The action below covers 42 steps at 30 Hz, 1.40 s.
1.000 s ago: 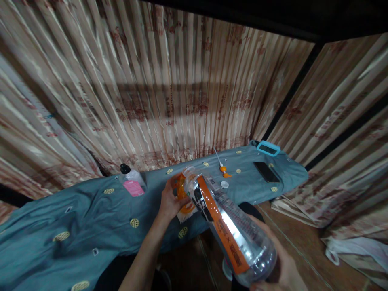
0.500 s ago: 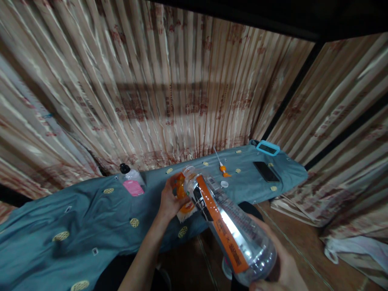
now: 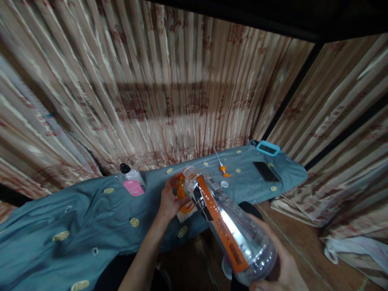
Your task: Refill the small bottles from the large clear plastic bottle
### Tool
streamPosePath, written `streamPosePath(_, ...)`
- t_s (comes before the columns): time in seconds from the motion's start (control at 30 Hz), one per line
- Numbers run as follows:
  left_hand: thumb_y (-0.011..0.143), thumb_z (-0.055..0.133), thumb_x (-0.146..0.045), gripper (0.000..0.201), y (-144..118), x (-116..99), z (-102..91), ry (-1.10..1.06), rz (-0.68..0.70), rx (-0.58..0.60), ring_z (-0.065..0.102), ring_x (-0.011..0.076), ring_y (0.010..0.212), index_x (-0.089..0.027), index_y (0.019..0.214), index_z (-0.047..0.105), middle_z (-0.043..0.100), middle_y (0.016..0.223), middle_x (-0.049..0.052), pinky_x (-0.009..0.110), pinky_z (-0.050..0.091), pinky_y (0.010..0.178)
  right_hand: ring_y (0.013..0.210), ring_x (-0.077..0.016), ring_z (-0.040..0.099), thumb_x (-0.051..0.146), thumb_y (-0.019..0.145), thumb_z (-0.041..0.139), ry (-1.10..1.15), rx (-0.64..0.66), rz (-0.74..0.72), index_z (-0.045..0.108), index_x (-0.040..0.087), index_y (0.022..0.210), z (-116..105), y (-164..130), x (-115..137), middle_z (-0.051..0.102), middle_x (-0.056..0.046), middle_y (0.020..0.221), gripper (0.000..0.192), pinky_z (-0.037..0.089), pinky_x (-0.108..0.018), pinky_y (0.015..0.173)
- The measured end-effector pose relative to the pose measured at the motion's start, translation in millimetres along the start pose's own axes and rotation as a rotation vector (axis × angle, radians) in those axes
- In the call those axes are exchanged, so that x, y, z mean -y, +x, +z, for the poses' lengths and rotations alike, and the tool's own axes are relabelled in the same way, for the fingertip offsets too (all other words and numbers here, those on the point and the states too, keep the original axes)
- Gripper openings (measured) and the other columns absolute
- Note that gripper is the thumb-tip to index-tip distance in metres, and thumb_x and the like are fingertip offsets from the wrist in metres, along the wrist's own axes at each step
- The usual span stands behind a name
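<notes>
Tabletop (image 3: pixel 91 210) under a teal cloth w/ small gold medallions, running from lower left up to right, where it ends short of a dark post. Pleated beige curtains w/ reddish print (image 3: pixel 169 89) hang behind and to the right, close in; brown wood floor (image 3: pixel 306 246) below right, w/ more of the curtain cloth bunched on it.

On the cloth: small clear bottle w/ black cap and pink label (image 3: pixel 132 182) at the back edge left of centre; orange-and-white nozzle piece (image 3: pixel 223 168) and a white cap (image 3: pixel 224 184) just beside each other, right of centre; dark phone (image 3: pixel 266 171) lying flat further right; teal-rimmed item (image 3: pixel 268 148) at the far right end.

Big clear plastic bottle (image 3: pixel 226 226) w/ orange-and-black label is held in the air over the front edge of the tabletop. Long axis runs diagonal: open neck points up-left, away from the person, base down-right & nearest the camera. Appears empty.

Right hand (image 3: pixel 280 268) is under the base, fingers wrapped on it. Left hand (image 3: pixel 170 200) is at the neck end, fingers closed on an orange-and-white thing (image 3: pixel 185 202) touching the bottle's mouth; what it is, can't tell.
</notes>
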<state>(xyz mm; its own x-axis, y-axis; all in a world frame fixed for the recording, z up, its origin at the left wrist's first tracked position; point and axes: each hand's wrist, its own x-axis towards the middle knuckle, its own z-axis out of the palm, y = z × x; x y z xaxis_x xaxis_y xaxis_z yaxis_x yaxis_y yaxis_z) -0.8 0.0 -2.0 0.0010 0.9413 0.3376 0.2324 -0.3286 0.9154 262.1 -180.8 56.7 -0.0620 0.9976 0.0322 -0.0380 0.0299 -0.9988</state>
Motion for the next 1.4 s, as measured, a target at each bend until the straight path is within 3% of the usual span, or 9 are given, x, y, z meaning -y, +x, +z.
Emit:
streamPosePath(0.23,0.057,0.090,-0.027,0.074,-0.2,0.8,-0.4,-0.001,-0.016,0.005,0.067,0.0315,0.120,-0.021,0.123,0.058,0.066,0.130,0.012,0.050,0.054,0.105,0.135,-0.0279,0.061,0.041,0.059,0.097,-0.002,0.003,-0.021,0.053,0.034,0.144,-0.6,0.9,-1.1,0.064,-0.003,0.145,0.096,0.049,-0.028,0.109)
streamPosePath(0.6,0.058,0.090,-0.025,0.075,0.2,2.8,0.1,-0.012,-0.008,-0.002,0.066,0.0313,0.121,-0.022,0.126,0.058,0.066,0.130,0.011,0.052,0.053,0.106,0.130,-0.0359,0.064,0.047,0.056,0.097,-0.035,-0.060,-0.025,0.058,0.024,0.143,2.5,2.5,3.5,0.065,-0.012,0.144,0.098,0.054,-0.037,0.106)
streamPosePath(0.8,0.056,0.091,-0.026,0.073,-0.1,0.0,-0.1,-0.022,0.000,-0.003,0.066,0.0316,0.122,-0.021,0.122,0.060,0.068,0.129,0.011,0.050,0.054,0.106,0.131,-0.0324,0.063,0.051,0.057,0.096,-0.065,-0.025,-0.031,0.054,0.029,0.145,-1.4,1.0,-3.3,0.064,-0.007,0.145,0.100,0.052,-0.034,0.108)
streamPosePath(0.97,0.055,0.093,-0.032,0.077,-0.4,0.6,0.3,-0.037,0.000,-0.004,0.067,0.0322,0.122,-0.021,0.123,0.059,0.068,0.130,0.012,0.051,0.053,0.106,0.134,-0.0355,0.061,0.057,0.058,0.094,-0.088,-0.030,-0.019,0.052,0.024,0.146,-1.1,0.4,-0.9,0.063,-0.012,0.146,0.103,0.052,-0.037,0.109)
streamPosePath(1.4,0.056,0.093,-0.032,0.079,-0.9,1.1,-0.5,-0.011,0.017,0.003,0.067,0.0312,0.121,-0.022,0.127,0.058,0.067,0.132,0.012,0.048,0.056,0.104,0.137,-0.0326,0.059,0.047,0.062,0.094,-0.018,0.001,-0.023,0.052,0.028,0.146,-1.2,1.3,-2.7,0.060,-0.008,0.149,0.096,0.050,-0.034,0.111)
